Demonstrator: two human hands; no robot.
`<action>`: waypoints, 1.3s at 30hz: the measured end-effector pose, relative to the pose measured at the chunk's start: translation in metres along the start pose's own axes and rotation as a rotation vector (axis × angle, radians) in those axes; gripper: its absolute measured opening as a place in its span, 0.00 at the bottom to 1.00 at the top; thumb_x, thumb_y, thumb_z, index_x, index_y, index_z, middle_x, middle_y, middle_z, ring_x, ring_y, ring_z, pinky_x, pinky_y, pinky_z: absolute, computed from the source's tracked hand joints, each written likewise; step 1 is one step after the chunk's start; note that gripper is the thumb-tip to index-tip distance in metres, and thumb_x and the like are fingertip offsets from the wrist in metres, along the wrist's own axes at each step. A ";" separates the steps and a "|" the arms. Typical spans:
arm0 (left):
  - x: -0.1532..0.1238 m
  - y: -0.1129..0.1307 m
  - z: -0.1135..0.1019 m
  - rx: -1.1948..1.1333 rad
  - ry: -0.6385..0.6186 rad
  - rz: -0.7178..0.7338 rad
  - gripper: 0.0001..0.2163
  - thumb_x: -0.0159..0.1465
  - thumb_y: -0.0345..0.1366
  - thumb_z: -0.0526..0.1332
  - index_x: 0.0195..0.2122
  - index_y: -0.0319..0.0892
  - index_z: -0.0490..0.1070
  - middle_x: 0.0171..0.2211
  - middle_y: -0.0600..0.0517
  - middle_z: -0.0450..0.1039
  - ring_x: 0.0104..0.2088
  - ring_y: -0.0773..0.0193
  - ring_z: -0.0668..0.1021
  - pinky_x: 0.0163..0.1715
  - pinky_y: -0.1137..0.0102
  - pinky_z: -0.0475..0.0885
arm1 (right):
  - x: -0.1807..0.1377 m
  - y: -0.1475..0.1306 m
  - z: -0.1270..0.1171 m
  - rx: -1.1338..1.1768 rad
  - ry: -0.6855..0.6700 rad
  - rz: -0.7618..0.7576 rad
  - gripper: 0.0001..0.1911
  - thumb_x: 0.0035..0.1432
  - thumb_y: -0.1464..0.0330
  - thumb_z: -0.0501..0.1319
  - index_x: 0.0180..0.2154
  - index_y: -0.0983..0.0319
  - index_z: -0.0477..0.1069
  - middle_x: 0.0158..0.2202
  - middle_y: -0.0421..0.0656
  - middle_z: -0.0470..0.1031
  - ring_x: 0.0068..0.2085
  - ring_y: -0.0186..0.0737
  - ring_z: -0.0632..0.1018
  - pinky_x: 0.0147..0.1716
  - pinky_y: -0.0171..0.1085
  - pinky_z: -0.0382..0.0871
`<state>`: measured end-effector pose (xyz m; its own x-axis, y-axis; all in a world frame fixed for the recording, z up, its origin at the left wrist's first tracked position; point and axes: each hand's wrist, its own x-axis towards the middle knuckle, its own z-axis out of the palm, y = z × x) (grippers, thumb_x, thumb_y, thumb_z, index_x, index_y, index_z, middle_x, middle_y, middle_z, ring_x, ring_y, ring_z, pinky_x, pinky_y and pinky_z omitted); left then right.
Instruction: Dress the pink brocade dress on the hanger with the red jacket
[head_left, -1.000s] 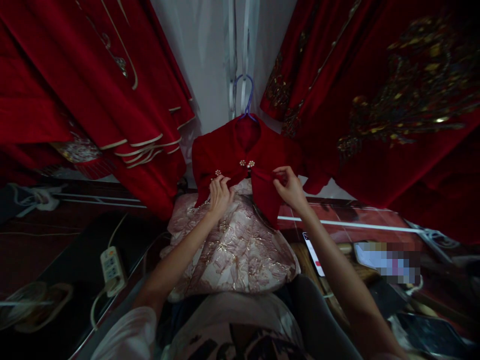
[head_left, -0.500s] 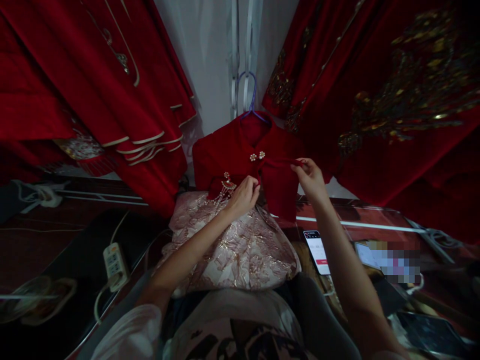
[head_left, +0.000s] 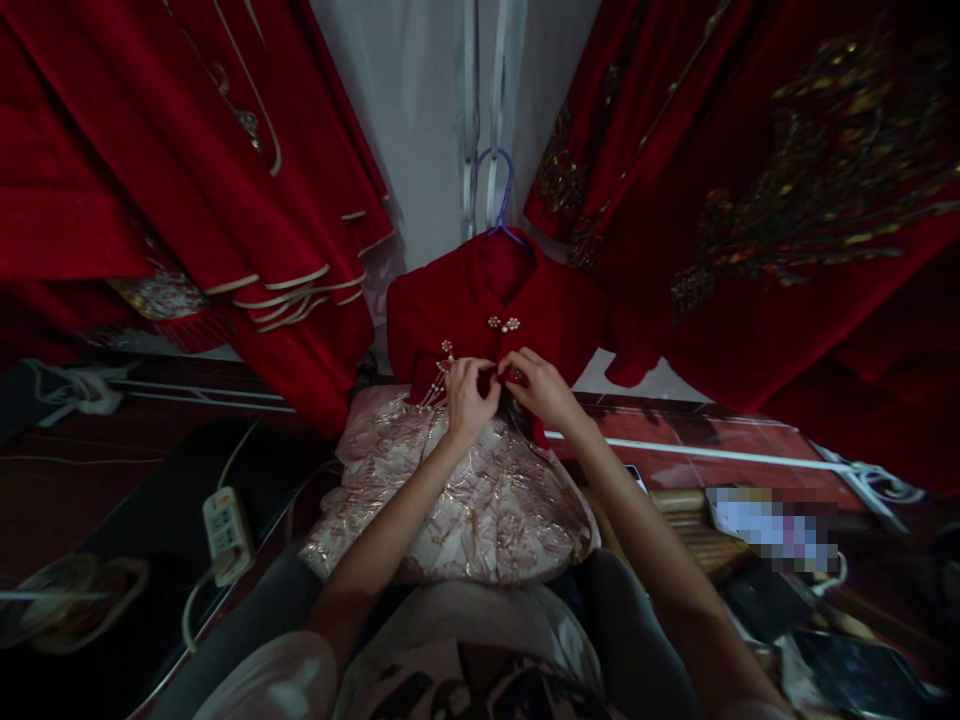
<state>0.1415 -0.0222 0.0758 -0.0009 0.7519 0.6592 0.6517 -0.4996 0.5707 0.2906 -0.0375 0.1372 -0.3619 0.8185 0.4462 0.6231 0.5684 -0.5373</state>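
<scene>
A short red jacket hangs in front of me on a purple hanger, its lower part resting on my lap. Two flower-shaped clasps close it below the collar, and a beaded tassel ornament sits on its left side. My left hand is closed, pinching the jacket's front edge below the clasps. Right beside it, my right hand pinches the opposite edge, fingertips almost touching the left ones. Anything small between the fingertips is hidden. Both hands are above a pale pink brocade cushion.
Red garments hang on the left, and more with gold sequin embroidery on the right. A power strip lies on a dark surface at lower left. At lower right are a phone, partly behind my arm, and a dark tablet-like object.
My right hand has moved left and down, bringing the jacket's edge in to meet my left hand. The left hand has shifted slightly left. My right forearm now covers most of the phone.
</scene>
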 end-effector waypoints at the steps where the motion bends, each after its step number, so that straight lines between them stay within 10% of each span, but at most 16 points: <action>1: 0.001 -0.004 -0.007 0.019 0.110 -0.052 0.11 0.59 0.31 0.59 0.44 0.43 0.65 0.43 0.46 0.68 0.46 0.55 0.72 0.49 0.58 0.67 | 0.000 0.003 0.004 0.025 0.006 0.009 0.12 0.52 0.77 0.58 0.39 0.58 0.70 0.38 0.42 0.71 0.38 0.39 0.74 0.40 0.38 0.68; 4: 0.008 -0.020 -0.017 0.029 0.281 -0.151 0.15 0.57 0.31 0.62 0.45 0.43 0.62 0.44 0.45 0.67 0.45 0.56 0.71 0.49 0.58 0.66 | 0.000 0.010 0.017 0.191 0.011 0.087 0.10 0.53 0.72 0.62 0.39 0.59 0.72 0.34 0.41 0.73 0.34 0.36 0.75 0.36 0.36 0.70; 12: 0.025 -0.052 -0.010 -0.156 0.224 -0.204 0.11 0.60 0.32 0.59 0.43 0.42 0.59 0.38 0.49 0.67 0.36 0.65 0.73 0.39 0.69 0.70 | 0.019 0.023 0.053 0.601 0.112 0.232 0.22 0.45 0.58 0.70 0.42 0.61 0.75 0.34 0.43 0.78 0.32 0.35 0.77 0.35 0.36 0.72; 26: 0.032 -0.057 -0.019 -0.606 0.191 -0.353 0.09 0.60 0.37 0.60 0.37 0.38 0.74 0.38 0.46 0.78 0.39 0.64 0.79 0.44 0.68 0.73 | 0.072 -0.001 0.089 0.338 0.371 0.158 0.09 0.49 0.72 0.64 0.36 0.62 0.74 0.35 0.41 0.73 0.29 0.30 0.72 0.32 0.31 0.70; 39: 0.032 -0.064 -0.025 -0.671 0.139 -0.403 0.12 0.52 0.34 0.65 0.38 0.36 0.77 0.35 0.46 0.80 0.34 0.64 0.80 0.41 0.67 0.75 | 0.070 -0.004 0.084 0.401 0.305 0.200 0.10 0.54 0.72 0.62 0.40 0.64 0.77 0.39 0.44 0.76 0.33 0.32 0.78 0.37 0.34 0.77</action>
<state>0.0805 0.0233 0.0727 -0.2628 0.8916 0.3687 -0.0153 -0.3859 0.9224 0.2048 0.0244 0.1104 -0.0083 0.8867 0.4623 0.3237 0.4398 -0.8377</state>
